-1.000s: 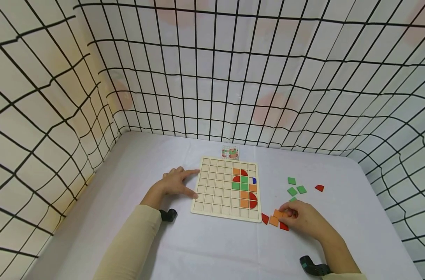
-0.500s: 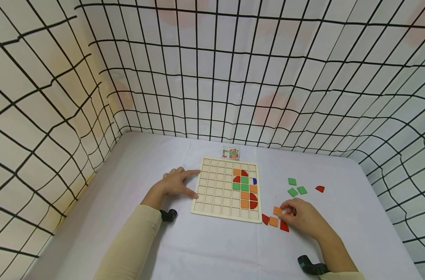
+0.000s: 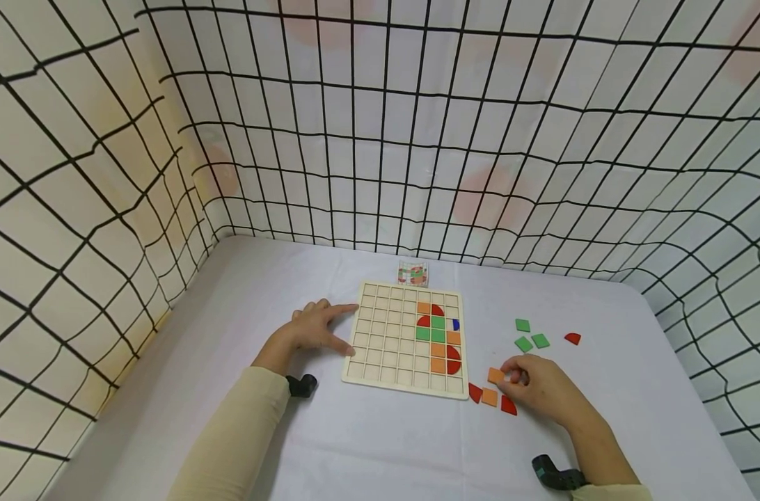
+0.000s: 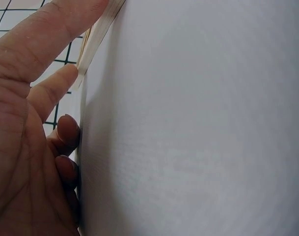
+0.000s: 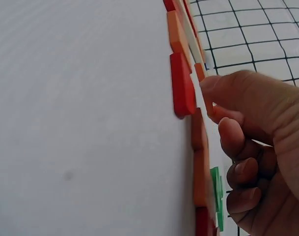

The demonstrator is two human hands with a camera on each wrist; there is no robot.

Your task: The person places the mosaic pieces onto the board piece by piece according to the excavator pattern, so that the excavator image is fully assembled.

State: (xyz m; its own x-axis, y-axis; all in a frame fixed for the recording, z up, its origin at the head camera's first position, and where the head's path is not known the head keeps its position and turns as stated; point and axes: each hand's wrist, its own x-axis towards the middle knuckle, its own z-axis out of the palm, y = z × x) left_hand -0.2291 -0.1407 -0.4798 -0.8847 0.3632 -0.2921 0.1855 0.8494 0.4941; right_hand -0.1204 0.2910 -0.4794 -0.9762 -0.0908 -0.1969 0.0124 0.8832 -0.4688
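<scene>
A pale wooden grid board lies on the white cloth, with orange and green squares, red quarter rounds and a small blue piece in its right part. My left hand touches the board's left edge with its straight index finger and thumb, spread apart; the other fingers are bent loosely. Right of the board's near corner, my right hand pinches an orange square tile between thumb and finger, clearest in the right wrist view. Beneath lie another orange square and two red quarter rounds.
Several green squares and a red quarter round lie beyond my right hand. Behind the board is a small patterned card. Black wire mesh walls the far side and both flanks.
My right hand has shifted slightly away from me, and the pinched orange tile has come apart from the orange square near it. My left hand and the board stay in place.
</scene>
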